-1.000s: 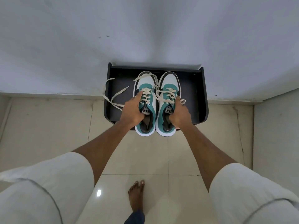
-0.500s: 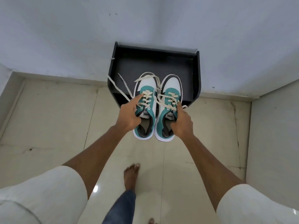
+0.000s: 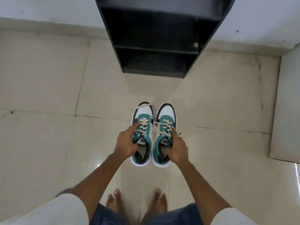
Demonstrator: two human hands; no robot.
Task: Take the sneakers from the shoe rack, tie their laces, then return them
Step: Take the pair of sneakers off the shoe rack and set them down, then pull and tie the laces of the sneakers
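Note:
Two teal, white and dark sneakers with loose cream laces are side by side above the tiled floor, toes pointing toward the rack. My left hand grips the left sneaker at its collar, thumb on the laces. The right sneaker is held the same way by my right hand. The black shoe rack stands against the wall ahead, its shelves bare.
Cream floor tiles spread all round. My bare feet stand just behind the sneakers. A pale raised ledge runs along the right side. The white wall is behind the rack.
Both hands have lifted the sneakers off the rack's top and drawn them back and down toward the floor in front of my feet. The rack now stands bare.

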